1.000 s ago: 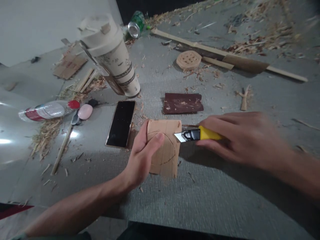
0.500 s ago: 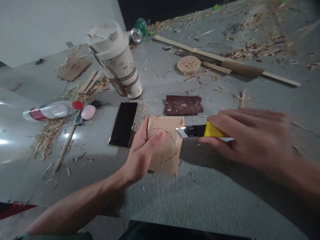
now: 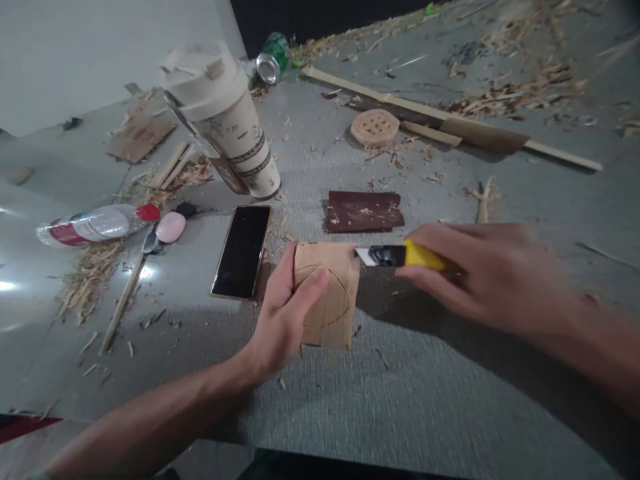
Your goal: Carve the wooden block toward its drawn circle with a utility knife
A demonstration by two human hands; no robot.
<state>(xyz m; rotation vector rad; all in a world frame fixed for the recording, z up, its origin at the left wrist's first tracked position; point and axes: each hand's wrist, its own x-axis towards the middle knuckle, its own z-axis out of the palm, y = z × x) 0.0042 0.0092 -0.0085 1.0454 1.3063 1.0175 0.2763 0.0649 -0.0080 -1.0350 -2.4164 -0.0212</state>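
My left hand (image 3: 287,307) grips a flat, pale piece of wood (image 3: 333,313) by its left side, thumb across the top face. A dark curved outline is drawn on that face. Closed around the yellow handle of a utility knife (image 3: 423,257) is my right hand (image 3: 485,280). The knife's blade points left, its tip at the upper right edge of the wood; whether it cuts in I cannot tell. Just beyond the wood lies a dark red-brown sheet (image 3: 364,211), sprinkled with shavings. A phone (image 3: 241,252) with a dark screen rests left of my left hand.
A tall patterned cup (image 3: 240,133) with a lid stands behind the phone. To the left lie a plastic bottle (image 3: 100,225) and a thin stick (image 3: 123,300). Farther back are a holed wooden disc (image 3: 375,128), long wood strips (image 3: 400,103), a green can (image 3: 273,59) and scattered shavings (image 3: 520,93).
My right hand has shifted the knife slightly left and up along the wood's right edge. The wood's tilt has changed a little in my left hand. The whole view has moved slightly.
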